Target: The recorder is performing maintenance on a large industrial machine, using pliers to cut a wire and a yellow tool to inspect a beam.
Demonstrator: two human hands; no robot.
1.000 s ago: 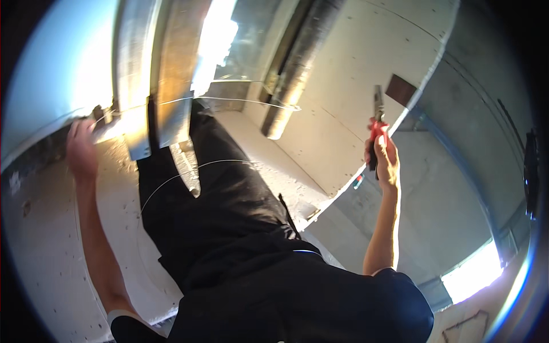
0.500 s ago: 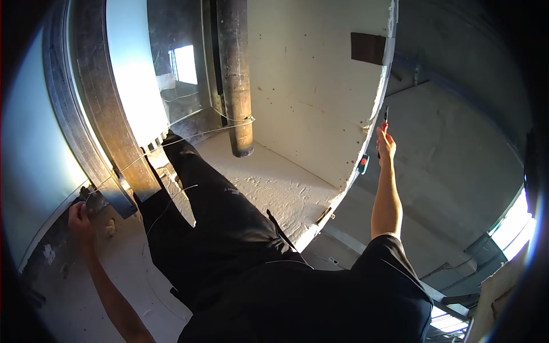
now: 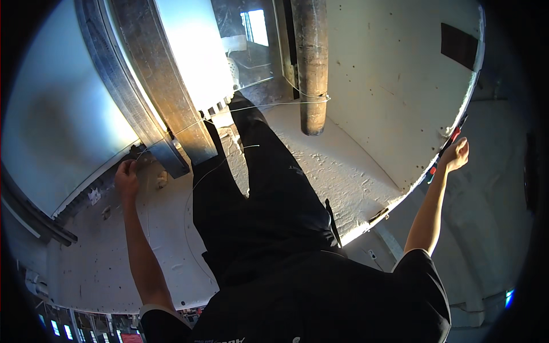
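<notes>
- Our right hand (image 3: 457,154) is closed around a pair of red-handled pliers (image 3: 448,144), arm stretched out to the side; the tool lies along the curved edge of the white slab (image 3: 389,103), its dark tip pointing up along that rim.
- Our left hand (image 3: 127,176) reaches up to the foot of the slanted metal beam (image 3: 160,97), fingers curled at a dark fitting there; we cannot tell whether it grips anything.
- A thin wire (image 3: 269,104) runs from near the beam's lower end across to the rusty pipe (image 3: 311,63), where it loops around the pipe.
- Between the hands stand our dark trouser legs (image 3: 251,194), planted on the rough white floor (image 3: 320,166).
- Left of the beam rises a pale, smooth curved wall (image 3: 57,114).
</notes>
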